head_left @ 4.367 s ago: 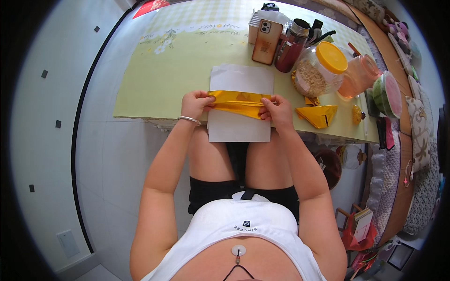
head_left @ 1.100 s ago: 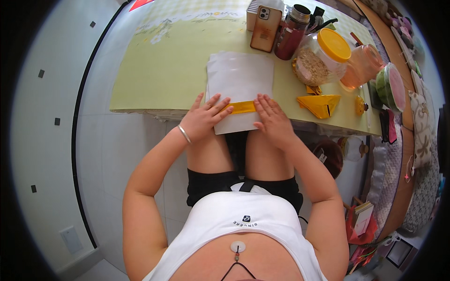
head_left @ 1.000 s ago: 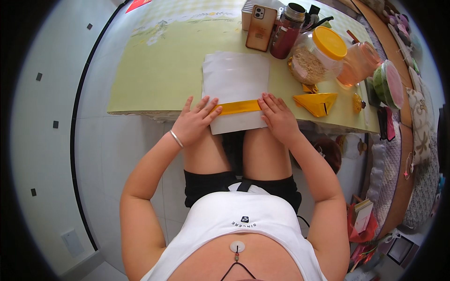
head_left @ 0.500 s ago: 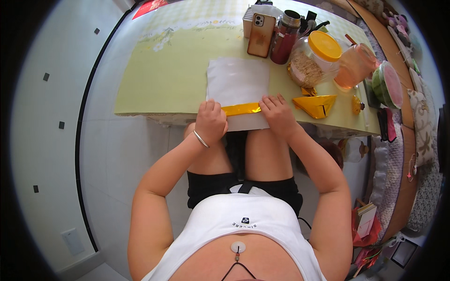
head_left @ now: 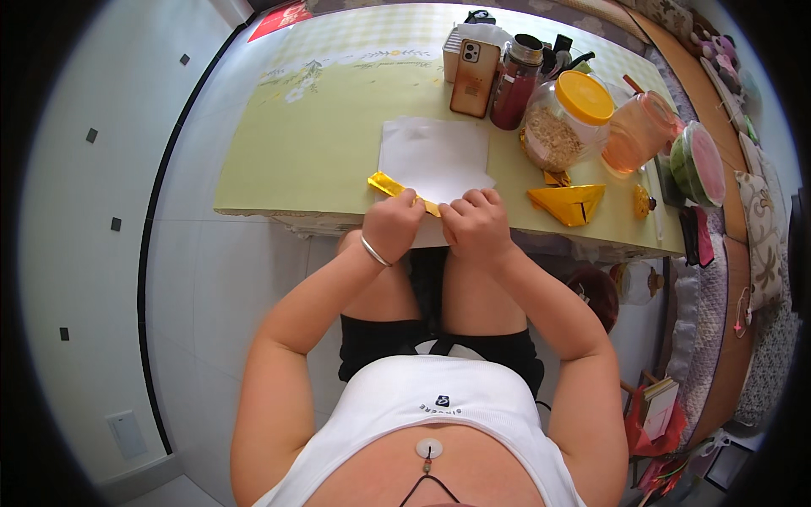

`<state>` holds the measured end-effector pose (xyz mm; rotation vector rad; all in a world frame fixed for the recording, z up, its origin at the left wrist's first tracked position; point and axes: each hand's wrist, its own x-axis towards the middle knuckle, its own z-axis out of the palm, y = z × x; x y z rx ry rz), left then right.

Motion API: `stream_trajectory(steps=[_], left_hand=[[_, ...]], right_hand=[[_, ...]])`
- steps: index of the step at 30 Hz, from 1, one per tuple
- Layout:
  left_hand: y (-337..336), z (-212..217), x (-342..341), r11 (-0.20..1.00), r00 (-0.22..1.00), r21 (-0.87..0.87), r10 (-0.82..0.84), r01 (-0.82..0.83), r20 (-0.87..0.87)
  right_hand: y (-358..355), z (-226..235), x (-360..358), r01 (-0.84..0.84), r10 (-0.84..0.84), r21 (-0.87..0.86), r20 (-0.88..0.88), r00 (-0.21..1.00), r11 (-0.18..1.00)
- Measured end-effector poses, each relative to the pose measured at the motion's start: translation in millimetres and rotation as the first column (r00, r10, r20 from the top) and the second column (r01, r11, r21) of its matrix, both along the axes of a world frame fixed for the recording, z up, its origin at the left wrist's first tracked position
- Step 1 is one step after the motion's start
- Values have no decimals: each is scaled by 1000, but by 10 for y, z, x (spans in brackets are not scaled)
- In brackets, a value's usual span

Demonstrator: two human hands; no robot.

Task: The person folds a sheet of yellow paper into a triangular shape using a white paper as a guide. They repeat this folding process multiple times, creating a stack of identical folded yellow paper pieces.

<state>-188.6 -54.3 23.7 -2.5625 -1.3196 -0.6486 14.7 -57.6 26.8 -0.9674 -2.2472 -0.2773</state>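
A narrow folded strip of gold foil paper (head_left: 387, 183) slants across the near edge of a white paper sheet (head_left: 432, 156). My left hand (head_left: 395, 226) pinches the strip near its middle, and its free end sticks out to the upper left. Close beside it, my right hand (head_left: 475, 221) grips the strip's right end, with the fingers curled over it. That end is mostly hidden by the fingers. To the right lies a folded gold paper boat shape (head_left: 572, 205), apart from both hands.
On the table (head_left: 296, 173) stand a phone (head_left: 475, 78), a maroon thermos (head_left: 515, 84), a yellow-lidded jar (head_left: 564, 122) and a pitcher of pinkish liquid (head_left: 634, 131). A cut watermelon (head_left: 698, 165) and a small gold ornament (head_left: 644, 202) sit at the right.
My hands have come closer together, the right moving left. The gold strip was stretched level between them; now it tilts, its left end poking out past my left hand.
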Motion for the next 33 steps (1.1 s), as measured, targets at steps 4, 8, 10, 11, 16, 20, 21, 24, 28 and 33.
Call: stream_trajectory(steps=[4,8,10,11,16,20,21,24,28,33], left_hand=[[180,56,-301,977,873,-85,-135,197,470],[503,-5,-567,664,630,-511,77,546,773],[629,-16,-586,558,633,-596,156,577,759],[690,-49,-572,509,642,-651,227,562,732],[542,388,-356,831,871,-370,-246,415,424],[11,509,-140,855,901,-311,-338,414,270],[-70,460,-123,882,928,-308,-299,358,222],[-131,147,-173,937,971,-263,-201,228,128],[-48,-136,-354,928,956,-300,-144,221,257],[21,249,-310,961,978,-219,-135,168,161]], right_hand=[[11,238,280,39,-63,-253,-88,994,967],[171,-140,689,37,-35,-261,11,999,965],[222,-275,667,-30,25,-148,-35,999,988],[219,-290,618,-58,55,-102,-24,998,993],[134,-145,300,-19,25,-42,146,989,999],[77,23,70,-46,50,-35,122,991,998],[83,-8,48,-79,89,-91,110,990,993],[43,-27,15,-105,143,-254,134,981,962],[77,-193,109,-86,144,-337,150,978,937],[145,28,223,-142,156,-414,1,988,899]])
